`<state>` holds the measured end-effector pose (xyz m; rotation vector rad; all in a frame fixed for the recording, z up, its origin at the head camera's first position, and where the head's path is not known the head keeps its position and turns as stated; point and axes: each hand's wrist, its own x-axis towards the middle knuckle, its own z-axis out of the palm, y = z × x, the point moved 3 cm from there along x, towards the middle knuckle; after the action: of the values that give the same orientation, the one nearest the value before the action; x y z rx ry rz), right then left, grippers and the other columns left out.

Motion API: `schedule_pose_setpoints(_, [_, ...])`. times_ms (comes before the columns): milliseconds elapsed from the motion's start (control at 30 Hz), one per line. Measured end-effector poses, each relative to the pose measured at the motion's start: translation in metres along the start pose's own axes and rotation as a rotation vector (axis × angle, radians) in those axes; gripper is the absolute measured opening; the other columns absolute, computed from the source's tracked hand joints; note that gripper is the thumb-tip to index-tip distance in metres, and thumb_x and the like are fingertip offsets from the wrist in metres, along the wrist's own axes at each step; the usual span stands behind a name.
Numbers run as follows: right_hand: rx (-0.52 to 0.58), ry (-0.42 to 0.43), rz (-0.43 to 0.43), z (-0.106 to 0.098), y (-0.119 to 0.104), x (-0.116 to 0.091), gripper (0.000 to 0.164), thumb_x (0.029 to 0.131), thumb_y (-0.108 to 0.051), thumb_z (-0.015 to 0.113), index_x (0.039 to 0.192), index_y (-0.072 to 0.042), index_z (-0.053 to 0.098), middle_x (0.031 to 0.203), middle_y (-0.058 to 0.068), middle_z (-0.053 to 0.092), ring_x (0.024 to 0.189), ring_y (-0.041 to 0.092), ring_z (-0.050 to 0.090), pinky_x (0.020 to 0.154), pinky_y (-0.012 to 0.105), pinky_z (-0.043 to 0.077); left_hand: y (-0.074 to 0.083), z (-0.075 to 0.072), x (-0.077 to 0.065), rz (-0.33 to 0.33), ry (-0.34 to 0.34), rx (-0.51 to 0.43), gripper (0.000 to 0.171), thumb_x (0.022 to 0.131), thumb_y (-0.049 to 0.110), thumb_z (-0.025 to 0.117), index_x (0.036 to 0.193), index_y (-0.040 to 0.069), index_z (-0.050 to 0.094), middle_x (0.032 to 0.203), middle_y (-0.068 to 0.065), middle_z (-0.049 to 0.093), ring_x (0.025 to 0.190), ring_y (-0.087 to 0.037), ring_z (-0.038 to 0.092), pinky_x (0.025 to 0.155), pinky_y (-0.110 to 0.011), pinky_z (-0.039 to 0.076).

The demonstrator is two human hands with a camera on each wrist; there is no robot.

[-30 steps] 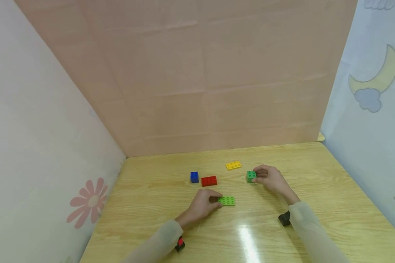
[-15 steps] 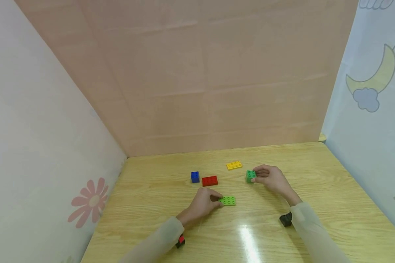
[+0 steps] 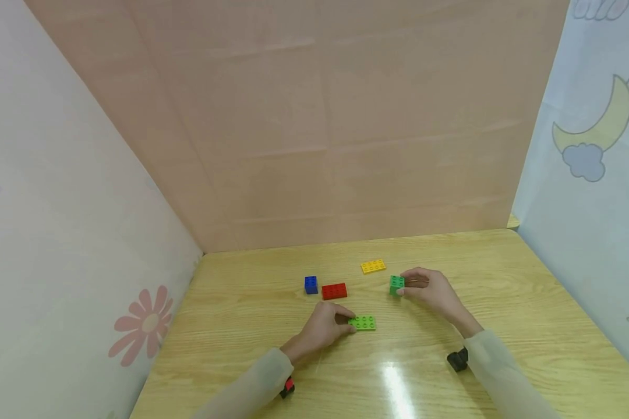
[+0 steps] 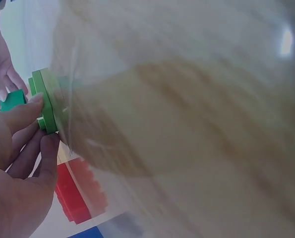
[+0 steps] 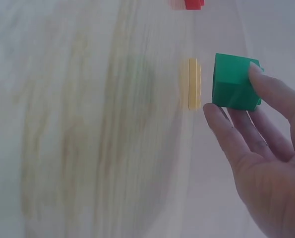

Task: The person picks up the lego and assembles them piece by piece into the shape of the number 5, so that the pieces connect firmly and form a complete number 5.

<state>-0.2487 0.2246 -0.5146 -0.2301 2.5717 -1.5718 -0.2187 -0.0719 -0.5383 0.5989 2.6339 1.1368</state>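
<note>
My left hand [image 3: 322, 325] pinches the left end of a flat lime-green toy brick [image 3: 364, 323] with two rows of studs, low over the table. In the left wrist view, thumb and fingers grip the lime brick [image 4: 44, 101] at its edges. Farther back on the right, my right hand [image 3: 434, 294] holds a dark green square toy brick [image 3: 396, 285] between thumb and fingers, studs up. The right wrist view shows this green brick [image 5: 235, 82] raised off the table, the thumb on one side and fingertips underneath and behind.
A blue square brick [image 3: 311, 284] and a red brick [image 3: 334, 291] lie left of centre on the wooden table [image 3: 230, 326]. Behind them is a flat yellow brick [image 3: 373, 266]. A brown sheet [image 3: 325, 145] rises at the table's back edge, with patterned walls on both sides.
My right hand has shifted slightly left with the green square brick, which now tilts a little. The left hand and the lime brick stay nearly where they were.
</note>
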Motion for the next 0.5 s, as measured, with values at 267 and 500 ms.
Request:
schedule_pose_setpoints(267, [0.0,0.018,-0.027,0.0025,-0.0052,-0.0024,0.051,0.092,-0.034,0.083,0.133,-0.007,0.067,0.134,0.018,0.071,0.122,0.035,0.071,0.09,0.031,0.063,0.0009,-0.001,0.002,0.004,-0.005,0.027,0.024,0.089,0.019,0.085,0.113,0.018,0.083,0.113,0.008,0.08,0.111,-0.005,0.07,0.1,-0.033,0.059])
schedule_pose_setpoints(500, [-0.023,-0.004,-0.046,0.0074,-0.0053,-0.0077,0.049,0.092,-0.034,0.083,0.131,-0.008,0.068,0.129,0.015,0.075,0.118,0.031,0.073,0.089,0.03,0.062,-0.0002,-0.0003,0.0012,-0.013,-0.024,0.038,0.023,0.09,0.021,0.085,0.113,0.02,0.083,0.113,0.01,0.08,0.114,-0.007,0.07,0.104,-0.037,0.058])
